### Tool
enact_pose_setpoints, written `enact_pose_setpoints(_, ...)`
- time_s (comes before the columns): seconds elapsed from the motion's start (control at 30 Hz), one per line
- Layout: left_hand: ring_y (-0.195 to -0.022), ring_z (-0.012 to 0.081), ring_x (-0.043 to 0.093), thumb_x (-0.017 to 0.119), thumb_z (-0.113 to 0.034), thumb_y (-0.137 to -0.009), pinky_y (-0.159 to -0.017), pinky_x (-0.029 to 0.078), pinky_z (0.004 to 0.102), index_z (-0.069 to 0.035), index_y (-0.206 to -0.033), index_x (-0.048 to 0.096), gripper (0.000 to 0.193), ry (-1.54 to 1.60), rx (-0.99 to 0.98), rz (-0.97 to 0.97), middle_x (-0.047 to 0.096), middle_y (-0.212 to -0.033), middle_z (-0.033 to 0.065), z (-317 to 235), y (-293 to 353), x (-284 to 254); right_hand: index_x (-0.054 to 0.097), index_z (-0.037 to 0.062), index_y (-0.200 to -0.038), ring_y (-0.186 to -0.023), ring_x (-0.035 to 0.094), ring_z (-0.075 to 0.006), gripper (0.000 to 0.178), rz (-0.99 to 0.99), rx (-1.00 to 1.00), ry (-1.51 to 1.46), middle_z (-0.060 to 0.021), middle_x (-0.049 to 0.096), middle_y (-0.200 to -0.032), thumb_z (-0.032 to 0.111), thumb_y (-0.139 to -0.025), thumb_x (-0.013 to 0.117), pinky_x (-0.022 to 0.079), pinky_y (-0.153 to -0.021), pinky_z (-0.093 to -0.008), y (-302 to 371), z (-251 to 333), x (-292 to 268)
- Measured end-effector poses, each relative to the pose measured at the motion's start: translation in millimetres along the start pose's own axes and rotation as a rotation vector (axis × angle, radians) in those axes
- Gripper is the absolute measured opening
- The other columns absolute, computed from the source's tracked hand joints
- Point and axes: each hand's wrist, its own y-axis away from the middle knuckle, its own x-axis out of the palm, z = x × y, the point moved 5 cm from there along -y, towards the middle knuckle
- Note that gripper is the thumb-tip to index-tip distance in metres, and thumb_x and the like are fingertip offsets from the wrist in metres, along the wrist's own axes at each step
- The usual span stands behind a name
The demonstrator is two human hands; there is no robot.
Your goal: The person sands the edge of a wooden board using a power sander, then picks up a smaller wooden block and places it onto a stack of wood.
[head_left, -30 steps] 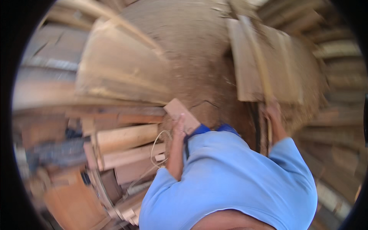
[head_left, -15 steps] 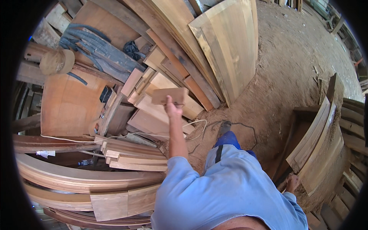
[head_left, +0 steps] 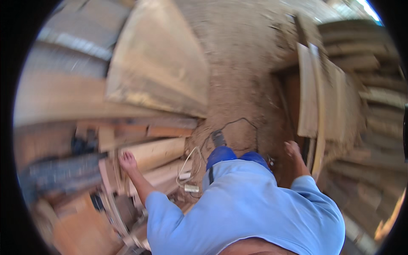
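The picture is blurred by motion. My left hand reaches out low on the left and rests on a pile of pale wooden planks; I see no block in it. My right hand hangs on the right, close to the edge of upright boards that lean there; the blur hides whether its fingers touch them. A light blue shirt and blue trousers fill the lower middle.
A large pale board lies at the upper left. Sawdust-covered ground runs up the middle, with a thin cable looping across it. White cord and small plugs lie by the planks. Stacked timber lines the right.
My head has swung, so the whole view has shifted. My left hand held a small wooden block up half a second ago; now it is lower, on the planks, without the block.
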Motion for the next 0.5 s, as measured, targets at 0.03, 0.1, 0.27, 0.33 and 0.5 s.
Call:
enact_pose_setpoints(0.03,-0.103,0.0229,0.065,0.057,-0.033,-0.101,-0.088,0.059,0.0388,-0.006,-0.116,0.056,0.032,-0.015,-0.064,0.213,0.066,-0.112,0.0089,2,-3,-5,0.071,-0.0003,-0.105,-0.098,0.069,-0.0352,0.04,-0.039,-0.092,-0.063,-0.0208,0.072,-0.102,0.036,-0.092,0.061,0.053,-0.085,-0.0439,-3,14,21)
enact_pose_setpoints(0.1,-0.073,0.0154,0.065,0.056,-0.031,-0.102,-0.067,0.059,0.0284,-0.007,-0.088,0.059,0.027,-0.339,-0.253,0.339,0.067,-0.083,0.0045,88,32,20,0.072,-0.0004,-0.106,-0.098,0.069,-0.0326,0.039,0.029,-0.035,-0.097,-0.0196,0.072,-0.102,0.034,-0.093,0.06,0.053,-0.086,-0.0426,8,8,62)
enact_pose_setpoints(0.27,-0.051,0.0127,0.05,0.065,-0.019,-0.094,-0.043,0.041,0.0289,-0.011,-0.078,0.059,0.019,-1.271,-0.274,0.931,0.053,-0.064,0.0007,301,197,68,0.074,0.0002,-0.105,-0.098,0.07,-0.0286,0.036,0.174,-0.049,-0.36,-0.0199,0.074,-0.101,0.032,-0.092,0.061,0.053,-0.087,-0.0399,64,11,126)
enact_pose_setpoints(0.33,-0.072,0.0235,0.065,0.068,-0.032,-0.091,-0.065,0.051,0.0393,-0.002,-0.102,0.061,0.033,-1.781,0.264,1.485,0.065,-0.083,0.0132,368,306,103,0.074,0.0006,-0.103,-0.094,0.071,-0.0285,0.035,0.164,0.038,-0.417,-0.0184,0.074,-0.095,0.032,-0.092,0.062,0.053,-0.085,-0.0393,81,-13,145)
enact_pose_setpoints(0.5,-0.121,0.0446,0.052,0.07,-0.027,-0.087,-0.104,0.042,0.0498,0.005,-0.127,0.053,0.054,-1.447,0.785,2.146,0.056,-0.127,0.0285,431,526,155,0.073,0.0006,-0.095,-0.086,0.071,-0.0281,0.033,0.039,0.123,-0.606,-0.0194,0.072,-0.085,0.032,-0.092,0.061,0.053,-0.08,-0.0406,113,-79,196)
